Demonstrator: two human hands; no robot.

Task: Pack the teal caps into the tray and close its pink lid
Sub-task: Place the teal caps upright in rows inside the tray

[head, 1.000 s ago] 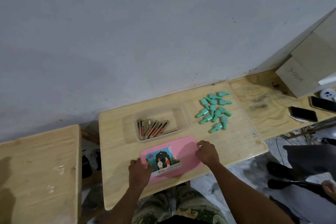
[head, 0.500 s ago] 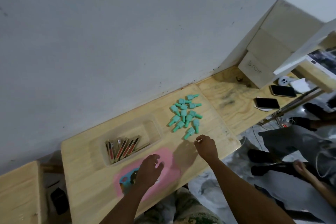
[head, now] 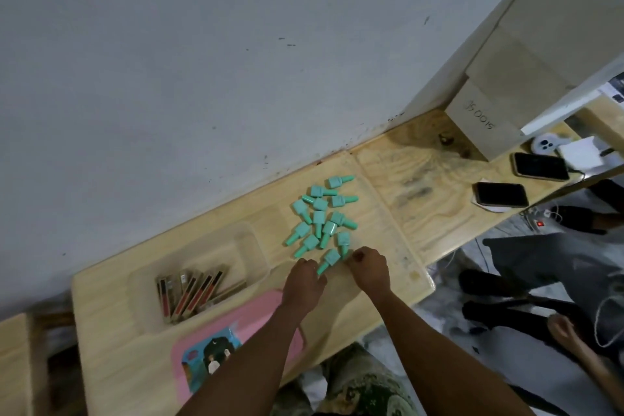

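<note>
Several teal caps [head: 320, 219] lie in a loose pile on the wooden table, right of the clear tray [head: 251, 246]. The tray holds several brown and red sticks [head: 192, 294] at its left end. The pink lid [head: 256, 317], with a picture on it, lies flat at the table's front edge under my left forearm. Both hands are at the near edge of the pile. My left hand [head: 304, 280] is curled around the narrow end of the nearest cap [head: 331, 257]. My right hand [head: 369, 268] pinches at the stem of the cap [head: 343, 240] just beyond it.
Two phones [head: 499, 194] and a white device [head: 545, 144] lie on the adjoining table [head: 415, 206] to the right, by stacked cardboard boxes [head: 489, 118]. A grey wall runs behind the table. Cables and another person's feet are on the floor at right.
Both hands have left the pink lid and reached forward and right to the pile of caps. The view has swung right, so the lid sits lower left.
</note>
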